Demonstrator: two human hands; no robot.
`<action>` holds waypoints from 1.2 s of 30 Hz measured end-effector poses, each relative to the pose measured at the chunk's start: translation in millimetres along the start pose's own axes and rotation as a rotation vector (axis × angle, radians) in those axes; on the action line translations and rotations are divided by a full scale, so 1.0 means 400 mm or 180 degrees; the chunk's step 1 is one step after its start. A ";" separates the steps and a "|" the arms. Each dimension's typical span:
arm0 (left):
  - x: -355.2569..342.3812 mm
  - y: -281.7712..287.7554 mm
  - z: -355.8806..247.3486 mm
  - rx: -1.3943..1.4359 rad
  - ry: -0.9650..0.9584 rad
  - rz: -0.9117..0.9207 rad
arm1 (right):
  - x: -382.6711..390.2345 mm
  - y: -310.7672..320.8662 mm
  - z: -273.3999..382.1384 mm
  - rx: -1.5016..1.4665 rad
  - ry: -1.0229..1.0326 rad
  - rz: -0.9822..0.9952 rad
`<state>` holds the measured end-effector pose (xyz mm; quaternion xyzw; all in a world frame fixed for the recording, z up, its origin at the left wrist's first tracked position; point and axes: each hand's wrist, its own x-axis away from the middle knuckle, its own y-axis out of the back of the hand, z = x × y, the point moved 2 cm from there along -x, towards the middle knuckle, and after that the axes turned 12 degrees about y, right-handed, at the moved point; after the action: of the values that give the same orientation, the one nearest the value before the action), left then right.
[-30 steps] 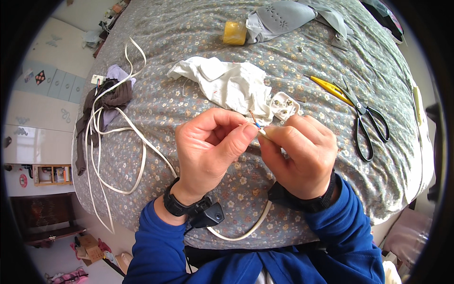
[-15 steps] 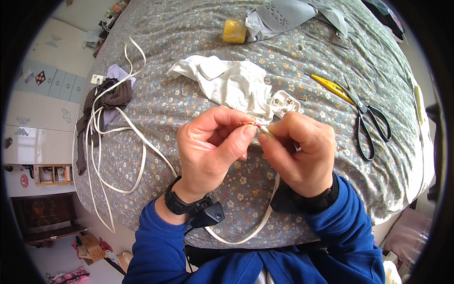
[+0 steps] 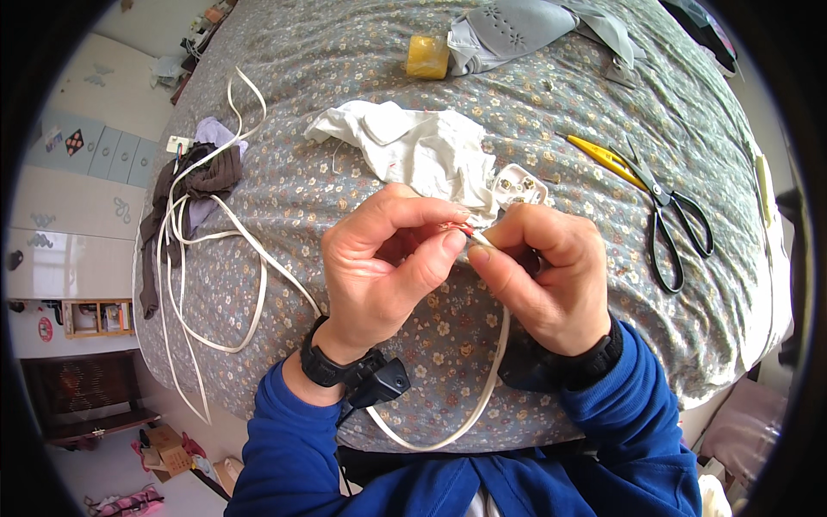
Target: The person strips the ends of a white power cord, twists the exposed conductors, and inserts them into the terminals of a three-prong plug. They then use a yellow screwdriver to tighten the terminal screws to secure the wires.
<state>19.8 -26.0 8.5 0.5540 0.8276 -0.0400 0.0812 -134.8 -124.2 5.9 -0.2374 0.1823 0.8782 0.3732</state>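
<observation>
Both my hands meet near the middle, over the flowered bedspread. My right hand (image 3: 547, 271) pinches the end of a white electrical cable (image 3: 484, 379), just behind a short stretch of red insulation. Thumb and forefinger of my left hand (image 3: 388, 267) close on the thin copper-coloured wire strands (image 3: 457, 226) that stick out of that red part. From my right hand the cable drops in a loop toward me and passes under my left wrist. Just beyond my fingers lies an opened white plug housing (image 3: 519, 185) with brass-coloured metal parts inside, beside a crumpled white cloth (image 3: 422, 151).
Black-handled scissors (image 3: 662, 200) and a yellow pen-like tool (image 3: 603, 159) lie at the right. More cable (image 3: 261, 284) coils at the left by dark and lilac cloth (image 3: 211, 172). A yellow tape roll (image 3: 427, 57) and grey fabric (image 3: 512, 34) lie at the far side.
My left fingertips have shifted slightly, and the bared strands and red insulation show more between my hands. The cable loop near me has moved a little lower.
</observation>
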 end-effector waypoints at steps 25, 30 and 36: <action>0.015 -0.035 0.011 0.0368 -0.0072 -0.0502 | 0.000 -0.004 0.010 0.0675 0.0686 -0.0188; 0.001 -0.008 0.000 -0.0452 -0.0546 -0.0432 | 0.007 0.003 -0.011 -0.1346 -0.0746 0.0020; 0.001 -0.004 0.003 -0.0722 -0.0751 -0.0329 | 0.006 -0.008 -0.024 -0.2107 -0.1081 -0.0112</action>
<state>18.1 -26.5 7.3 0.4895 0.8389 -0.0152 0.2375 -131.0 -125.5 -3.6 -0.1993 -0.1801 0.9099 0.3162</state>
